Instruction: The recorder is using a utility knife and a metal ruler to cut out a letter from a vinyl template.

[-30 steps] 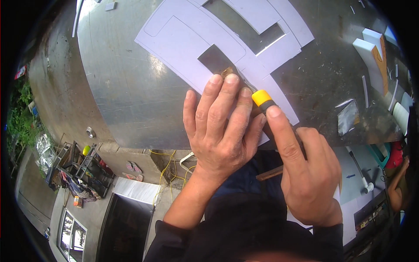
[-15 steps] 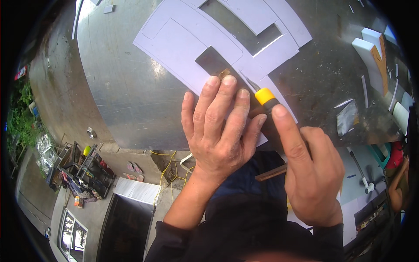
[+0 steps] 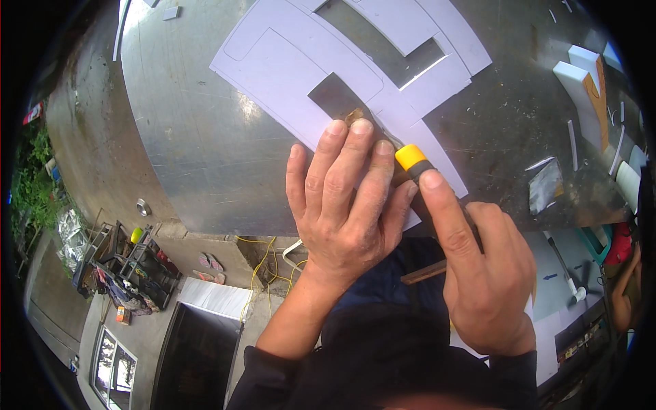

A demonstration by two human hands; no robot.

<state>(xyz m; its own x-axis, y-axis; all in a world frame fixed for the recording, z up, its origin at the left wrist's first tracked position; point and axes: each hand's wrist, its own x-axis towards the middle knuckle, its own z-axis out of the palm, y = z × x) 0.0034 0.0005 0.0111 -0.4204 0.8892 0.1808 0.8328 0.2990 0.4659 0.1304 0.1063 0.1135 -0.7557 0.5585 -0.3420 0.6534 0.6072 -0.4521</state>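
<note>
Head view, looking down at my two hands on a metal counter. My left hand lies flat, fingers spread and extended, pressing down on a pale sheet of white board that rests on the counter; it grips nothing. My right hand is closed around a cutting knife with a yellow and black end, the index finger stretched along its top; only that end shows past my fingers, just right of my left fingertips and touching the board. The board has rectangular openings cut through it, one just beyond my left fingertips, a larger one farther off. At far right lie white foam offcuts and a small piece of grey foil, well apart from my hands.
</note>
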